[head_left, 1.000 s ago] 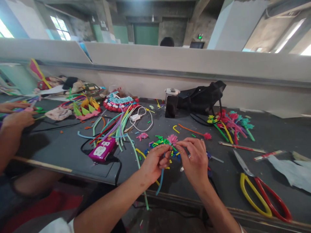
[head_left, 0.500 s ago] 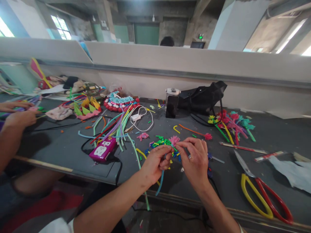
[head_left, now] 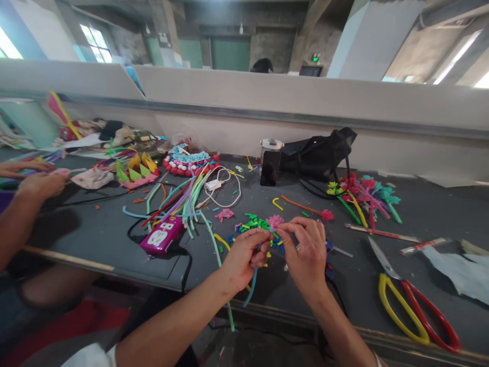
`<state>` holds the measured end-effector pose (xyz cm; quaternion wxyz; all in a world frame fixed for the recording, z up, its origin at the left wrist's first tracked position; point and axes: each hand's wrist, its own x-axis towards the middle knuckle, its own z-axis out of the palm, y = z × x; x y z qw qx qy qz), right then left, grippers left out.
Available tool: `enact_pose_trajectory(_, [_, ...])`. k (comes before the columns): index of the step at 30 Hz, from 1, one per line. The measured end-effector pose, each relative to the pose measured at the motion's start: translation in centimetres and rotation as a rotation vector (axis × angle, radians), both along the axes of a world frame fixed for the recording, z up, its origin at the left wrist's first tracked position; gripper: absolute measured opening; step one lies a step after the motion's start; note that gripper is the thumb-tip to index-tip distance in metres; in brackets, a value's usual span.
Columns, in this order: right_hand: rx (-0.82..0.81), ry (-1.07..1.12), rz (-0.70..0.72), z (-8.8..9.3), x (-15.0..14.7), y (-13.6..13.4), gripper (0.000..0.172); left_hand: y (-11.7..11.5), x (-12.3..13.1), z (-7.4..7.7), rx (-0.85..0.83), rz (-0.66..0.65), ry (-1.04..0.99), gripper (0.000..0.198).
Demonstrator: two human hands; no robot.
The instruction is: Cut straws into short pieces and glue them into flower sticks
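Near the table's front edge, my left hand (head_left: 248,255) is closed on a blue stem (head_left: 251,289) that hangs down below the fingers. A pink fluffy flower (head_left: 274,221) sticks up at the stem's top, between both hands. My right hand (head_left: 307,250) is closed too, thumb and index finger pinching at the base of the pink flower. Under and behind the fingertips lies a pile of small green, blue and yellow pieces (head_left: 257,223). Another pink flower piece (head_left: 224,214) lies to the left, and an orange stem with a red-pink flower (head_left: 327,215) lies behind my right hand.
Scissors (head_left: 397,278) and finished flowers (head_left: 367,193) lie right. Left are a purple box (head_left: 162,236), coloured stems (head_left: 191,199) and a white cable (head_left: 240,191). A phone (head_left: 270,168) leans on a cup before a black bag (head_left: 321,155). Another person's hands (head_left: 42,181) work far left.
My hands have barely moved; the pink flower between them looks slightly turned and fuller. At the far left, the other person's hands have shifted a little to the right.
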<state>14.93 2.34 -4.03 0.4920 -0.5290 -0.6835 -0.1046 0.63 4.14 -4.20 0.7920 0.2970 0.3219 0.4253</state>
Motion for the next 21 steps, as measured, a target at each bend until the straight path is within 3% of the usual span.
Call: enact_pose_trajectory(21, [-0.011,-0.01,-0.015,-0.61,0.07,0.22,0.01,-0.08,0.16,0.1,-0.008,-0.012,0.013,0.022])
